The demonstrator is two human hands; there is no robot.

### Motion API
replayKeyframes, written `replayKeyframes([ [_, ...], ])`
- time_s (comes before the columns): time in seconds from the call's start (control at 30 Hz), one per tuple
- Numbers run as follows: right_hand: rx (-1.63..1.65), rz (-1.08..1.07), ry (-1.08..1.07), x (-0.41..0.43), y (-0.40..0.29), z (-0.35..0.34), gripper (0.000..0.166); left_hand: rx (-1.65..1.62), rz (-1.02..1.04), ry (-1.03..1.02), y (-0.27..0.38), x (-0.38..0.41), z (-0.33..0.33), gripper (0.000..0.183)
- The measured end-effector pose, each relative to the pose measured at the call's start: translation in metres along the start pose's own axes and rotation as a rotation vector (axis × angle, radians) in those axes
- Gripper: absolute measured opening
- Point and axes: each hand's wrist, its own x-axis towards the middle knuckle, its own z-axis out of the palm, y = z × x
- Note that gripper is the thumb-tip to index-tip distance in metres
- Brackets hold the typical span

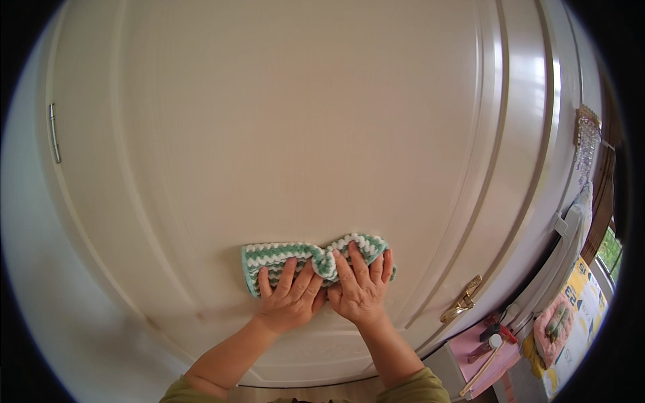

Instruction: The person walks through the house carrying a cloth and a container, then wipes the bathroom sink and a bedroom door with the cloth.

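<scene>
A green and white striped cleaning cloth (277,250) lies spread against the panel of a cream-coloured door (302,131). My left hand (291,298) presses flat on the cloth's left part, fingers spread and pointing up. On its right part, my right hand (359,289) rests with fingers apart, the cloth bunched around them. Between the two hands the fabric is gathered into a fold. Both palms hide the cloth's lower edge.
A gold-coloured lever handle (461,299) sits on the door's right side, a metal hinge (54,133) on its left. At lower right, a pink-topped stand (461,347) holds a bottle (486,347) and a stick, beside a bed (587,327) with a pink cushion (541,330).
</scene>
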Motion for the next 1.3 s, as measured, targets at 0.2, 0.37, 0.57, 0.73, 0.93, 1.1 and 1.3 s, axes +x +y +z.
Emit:
replayKeyframes([
  [0.2, -0.003, 0.011, -0.001, -0.011, 0.034, -0.012, 0.045, -0.005, -0.011, 0.024, 0.032, 0.017, 0.008, 0.046],
  [0.37, 0.02, -0.056, -0.027, -0.01, 0.018, -0.016, 0.047, -0.002, -0.037, 0.0, 0.019, 0.01, -0.008, 0.045],
  [0.57, 0.081, 0.001, -0.017, -0.002, 0.004, -0.02, 0.048, -0.013, -0.024, -0.026, 0.015, 0.006, -0.019, 0.043],
  [0.73, 0.092, 0.005, -0.044, -0.004, 0.003, -0.02, 0.053, -0.036, -0.001, -0.021, 0.013, 0.006, -0.018, 0.043],
  [0.93, 0.077, -0.02, -0.096, -0.017, -0.004, -0.008, 0.054, -0.042, -0.069, -0.008, 0.009, -0.012, -0.011, 0.039],
  [1.1, 0.129, -0.044, -0.141, -0.007, -0.012, -0.016, 0.054, 0.012, -0.08, -0.061, -0.001, -0.012, -0.027, 0.04],
  [1.3, 0.118, -0.07, -0.141, -0.009, -0.009, -0.013, 0.054, 0.005, -0.099, -0.083, -0.002, -0.016, -0.027, 0.04],
])
